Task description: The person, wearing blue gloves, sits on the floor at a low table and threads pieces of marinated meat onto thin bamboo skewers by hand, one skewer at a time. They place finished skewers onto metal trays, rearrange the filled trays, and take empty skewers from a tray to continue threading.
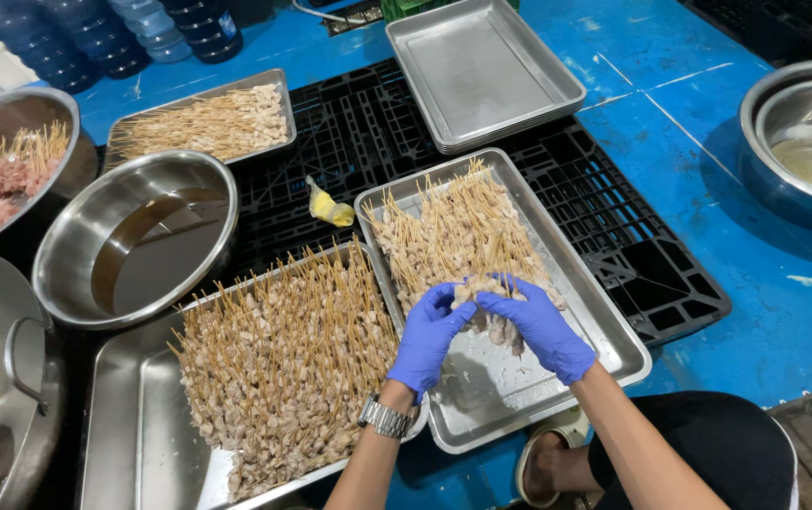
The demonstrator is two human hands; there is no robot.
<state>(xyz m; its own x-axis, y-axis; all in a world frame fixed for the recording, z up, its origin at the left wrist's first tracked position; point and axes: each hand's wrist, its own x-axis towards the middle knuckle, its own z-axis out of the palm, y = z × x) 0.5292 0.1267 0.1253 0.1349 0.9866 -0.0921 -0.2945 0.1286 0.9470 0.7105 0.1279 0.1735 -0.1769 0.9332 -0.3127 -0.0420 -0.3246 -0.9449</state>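
Both gloved hands, L point(428, 335) & R point(540, 328), grip clamped on meat skewers point(489, 316) over steel tray point(614, 326).

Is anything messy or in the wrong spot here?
Yes: a crumpled yellow scrap lies on the black grid mat between the trays, outside any tray or bowl. Everything else sits in its container.

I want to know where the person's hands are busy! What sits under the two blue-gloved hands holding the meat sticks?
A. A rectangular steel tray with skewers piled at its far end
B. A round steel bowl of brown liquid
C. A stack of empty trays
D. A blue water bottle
A: both the left hand and right hand in blue gloves hold a bunch of wooden meat skewers over the rectangular steel tray, whose far end is heaped with skewers.
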